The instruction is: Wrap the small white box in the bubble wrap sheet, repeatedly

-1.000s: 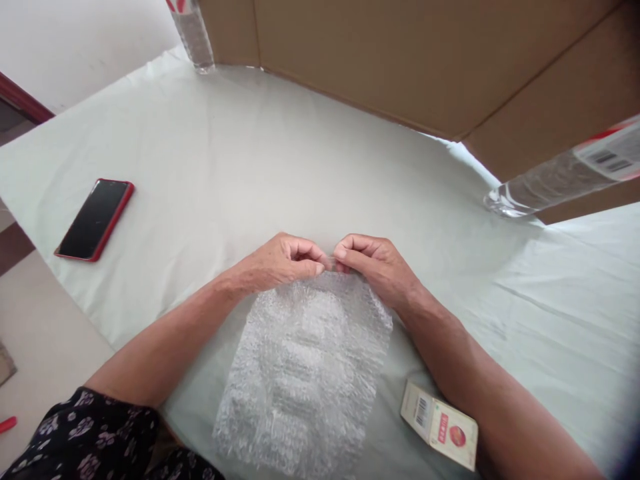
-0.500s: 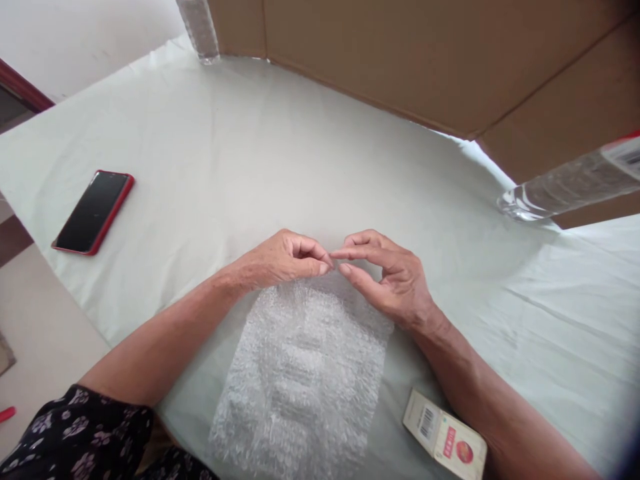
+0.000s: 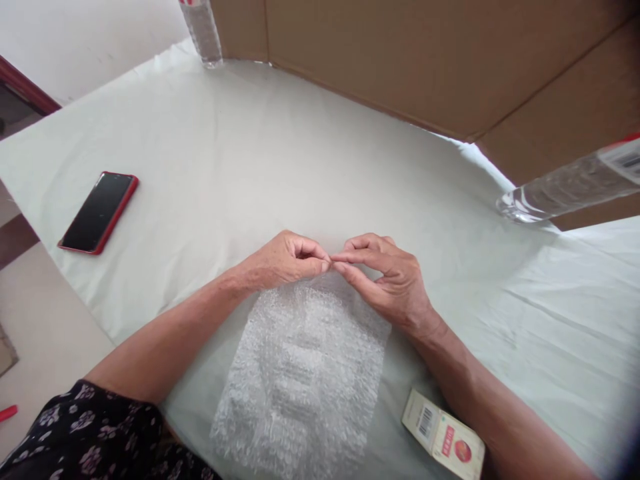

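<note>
A clear sheet of bubble wrap (image 3: 300, 373) lies in front of me on the pale green cloth. At its far edge my left hand (image 3: 295, 259) pinches the wrap between thumb and index finger. Right beside it, fingertips touching those of the left, my right hand (image 3: 385, 277) closes thumb and index finger on the same edge. Its other fingers are loosely bent. The bit of wrap between the fingertips is thin and mostly hidden.
A small printed box (image 3: 443, 433) lies by my right forearm. The phone (image 3: 99, 212) with a red case lies at the left. Large cardboard panels (image 3: 370, 60) stand at the back, with one clear bottle (image 3: 204, 37) at the left and another bottle (image 3: 560, 190) at the right.
My right thumb has moved left and up towards the index fingertip, closing the gap between them. My left hand keeps its pinch, and the bubble wrap has hardly moved.
</note>
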A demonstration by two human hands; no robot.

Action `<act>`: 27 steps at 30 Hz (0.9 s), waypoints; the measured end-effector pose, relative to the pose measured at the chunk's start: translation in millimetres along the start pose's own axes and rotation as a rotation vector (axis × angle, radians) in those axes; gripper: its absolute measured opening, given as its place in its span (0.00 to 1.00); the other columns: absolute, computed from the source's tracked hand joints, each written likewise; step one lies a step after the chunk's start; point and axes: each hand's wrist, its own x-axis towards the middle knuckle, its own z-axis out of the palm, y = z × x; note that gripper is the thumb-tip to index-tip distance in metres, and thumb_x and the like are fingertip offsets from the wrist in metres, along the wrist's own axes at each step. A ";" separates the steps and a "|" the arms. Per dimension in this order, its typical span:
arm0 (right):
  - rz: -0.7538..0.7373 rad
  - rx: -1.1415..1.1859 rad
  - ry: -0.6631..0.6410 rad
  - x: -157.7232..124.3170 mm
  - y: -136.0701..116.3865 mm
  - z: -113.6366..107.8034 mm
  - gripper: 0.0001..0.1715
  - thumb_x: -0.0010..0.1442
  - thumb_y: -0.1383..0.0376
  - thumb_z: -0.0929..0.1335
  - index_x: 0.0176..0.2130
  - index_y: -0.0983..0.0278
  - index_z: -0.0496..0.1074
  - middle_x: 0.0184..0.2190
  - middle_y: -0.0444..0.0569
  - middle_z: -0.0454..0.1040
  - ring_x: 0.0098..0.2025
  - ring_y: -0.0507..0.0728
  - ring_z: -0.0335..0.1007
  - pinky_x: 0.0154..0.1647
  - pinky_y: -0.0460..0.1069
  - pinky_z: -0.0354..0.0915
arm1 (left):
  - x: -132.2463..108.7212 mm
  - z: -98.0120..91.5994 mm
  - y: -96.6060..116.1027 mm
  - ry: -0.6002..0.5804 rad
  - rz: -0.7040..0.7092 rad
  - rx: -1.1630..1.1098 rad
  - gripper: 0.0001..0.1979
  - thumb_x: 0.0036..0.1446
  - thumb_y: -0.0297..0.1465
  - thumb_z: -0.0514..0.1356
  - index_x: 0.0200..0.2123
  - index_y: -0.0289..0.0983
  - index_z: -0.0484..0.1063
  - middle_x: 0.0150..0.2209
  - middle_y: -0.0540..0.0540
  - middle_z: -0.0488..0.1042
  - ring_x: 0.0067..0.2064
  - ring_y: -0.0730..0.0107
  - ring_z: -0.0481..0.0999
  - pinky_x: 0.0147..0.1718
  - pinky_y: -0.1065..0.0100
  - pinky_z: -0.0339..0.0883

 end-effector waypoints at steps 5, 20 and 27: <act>0.005 -0.060 0.010 -0.4 -4.8 1.4 0.06 0.62 0.63 0.69 0.35 0.55 0.78 0.33 0.46 0.78 0.37 0.57 0.74 0.46 0.56 0.64 | 0.7 2.3 -2.9 -0.001 0.050 0.019 0.10 0.55 0.35 0.59 0.28 0.35 0.75 0.22 0.54 0.63 0.23 0.80 0.56 0.22 0.74 0.51; 0.195 0.041 -0.075 3.6 -13.6 -4.2 0.12 0.67 0.58 0.63 0.32 0.59 0.67 0.32 0.46 0.75 0.35 0.56 0.70 0.43 0.53 0.64 | 0.5 -1.3 2.0 -0.075 0.054 0.027 0.07 0.49 0.29 0.56 0.28 0.35 0.74 0.25 0.53 0.69 0.26 0.79 0.60 0.24 0.74 0.55; 0.342 0.182 0.013 3.4 -11.5 -14.2 0.15 0.67 0.50 0.65 0.35 0.56 0.71 0.31 0.47 0.75 0.34 0.57 0.71 0.38 0.54 0.67 | 0.9 0.5 0.6 -0.035 -0.019 -0.018 0.08 0.52 0.32 0.59 0.29 0.35 0.76 0.25 0.52 0.70 0.25 0.78 0.63 0.23 0.74 0.55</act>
